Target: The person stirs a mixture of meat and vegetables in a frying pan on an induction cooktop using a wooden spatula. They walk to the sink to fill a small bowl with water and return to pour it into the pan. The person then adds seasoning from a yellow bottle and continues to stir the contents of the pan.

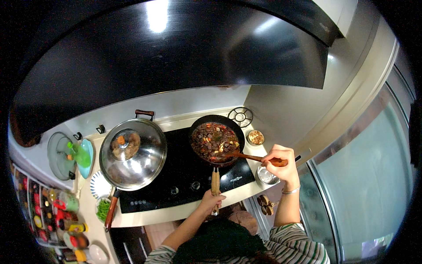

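My left hand (211, 202) is closed around the pale wooden handle (215, 181) of a dark frying pan (242, 140) on the right side of the cooktop. Dark cubed food (212, 138) with red and pale yellow pieces fills the pan. Above the pan's right side, my right hand (280, 161) grips a brown wooden spatula (249, 156). Its tip reaches the food near the pan's lower right; the blade's end is partly lost in the food.
A lidded wok (133, 175) covers the left of the black cooktop (178, 165). Right of the pan stand a small bowl of food bits (256, 137) and a metal container (267, 175). Green cut vegetables (103, 209), a striped plate (100, 184) and bottles line the left. A range hood (181, 56) hangs overhead.
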A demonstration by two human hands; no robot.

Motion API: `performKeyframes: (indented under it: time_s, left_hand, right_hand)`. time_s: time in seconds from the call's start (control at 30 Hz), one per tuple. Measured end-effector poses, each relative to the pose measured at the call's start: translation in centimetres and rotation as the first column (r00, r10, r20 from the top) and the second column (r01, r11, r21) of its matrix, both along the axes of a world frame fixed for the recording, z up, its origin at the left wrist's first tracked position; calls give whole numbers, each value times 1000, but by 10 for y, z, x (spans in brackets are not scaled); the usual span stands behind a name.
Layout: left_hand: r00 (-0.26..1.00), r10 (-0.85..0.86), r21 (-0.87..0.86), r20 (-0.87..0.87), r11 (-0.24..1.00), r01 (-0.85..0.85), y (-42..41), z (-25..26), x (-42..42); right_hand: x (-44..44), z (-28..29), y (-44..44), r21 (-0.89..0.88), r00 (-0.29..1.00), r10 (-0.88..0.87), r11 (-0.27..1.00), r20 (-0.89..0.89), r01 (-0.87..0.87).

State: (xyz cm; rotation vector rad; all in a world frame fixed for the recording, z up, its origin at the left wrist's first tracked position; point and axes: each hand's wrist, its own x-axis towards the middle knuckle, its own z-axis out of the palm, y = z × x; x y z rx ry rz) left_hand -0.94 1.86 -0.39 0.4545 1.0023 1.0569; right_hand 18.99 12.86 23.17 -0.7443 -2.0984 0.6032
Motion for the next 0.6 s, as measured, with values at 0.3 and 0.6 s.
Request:
performKeyframes:
  time_s: [0.3,0.6]
  left_hand:
    - [999,7,-20,-33,1000,-8,0,6,-1]
    - [999,3,-15,-50,1000,-4,2,0,0]
  right_hand:
    - [-31,-24,37,96,975,-201,973,-99,210]
    - [-62,-66,87,191,975,-169,962,-144,195]
